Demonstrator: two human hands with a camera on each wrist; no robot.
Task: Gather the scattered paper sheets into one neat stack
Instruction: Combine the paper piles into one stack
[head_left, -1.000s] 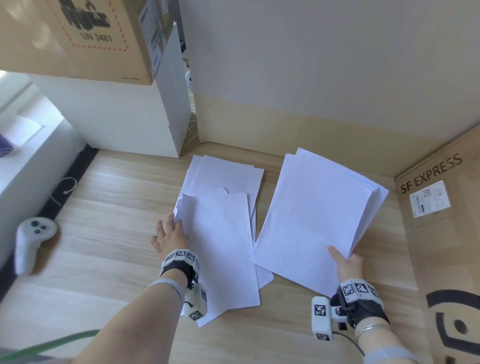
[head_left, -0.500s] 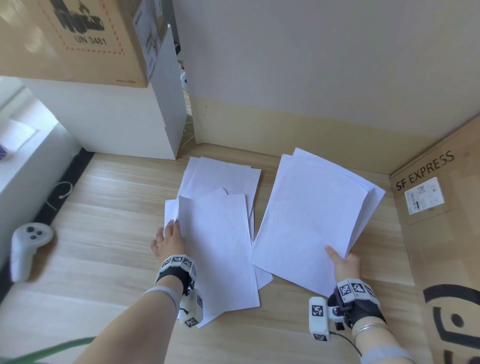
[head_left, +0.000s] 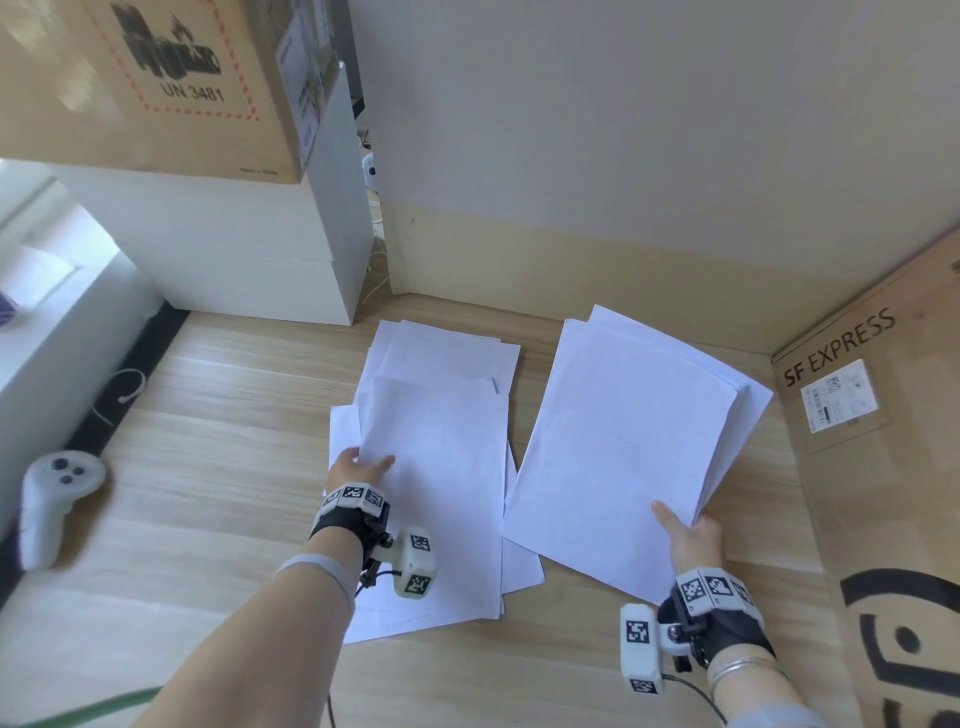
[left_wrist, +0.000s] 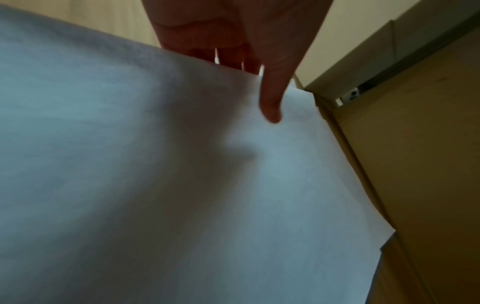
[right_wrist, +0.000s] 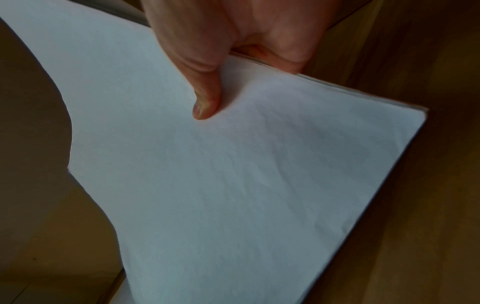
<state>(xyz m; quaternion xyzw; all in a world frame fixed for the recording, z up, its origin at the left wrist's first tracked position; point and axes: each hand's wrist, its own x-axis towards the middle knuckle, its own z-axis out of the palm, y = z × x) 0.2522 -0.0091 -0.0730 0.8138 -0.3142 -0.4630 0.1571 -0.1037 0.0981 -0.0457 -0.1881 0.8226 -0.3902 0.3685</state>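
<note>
Several white paper sheets (head_left: 436, 467) lie overlapped and askew on the wooden floor (head_left: 208, 519). My left hand (head_left: 358, 467) holds the left edge of the top sheet (left_wrist: 233, 185), thumb on top and fingers (left_wrist: 233, 57) under the sheet's edge. My right hand (head_left: 688, 535) grips a thicker stack of sheets (head_left: 634, 441) at its near right corner and holds it lifted and tilted; the thumb (right_wrist: 205, 98) presses on top of that stack (right_wrist: 233, 185), the fingers lie beneath.
A brown SF EXPRESS cardboard box (head_left: 883, 467) stands close on the right. White boxes (head_left: 234, 260) with a cardboard carton (head_left: 156, 78) on top stand at the back left. A white game controller (head_left: 52, 493) lies on the floor at left. A wall (head_left: 623, 156) closes the back.
My left hand slid from flat beside the sheets to taking hold of the top sheet's left edge, thumb now on top. The right hand's stack has barely moved.
</note>
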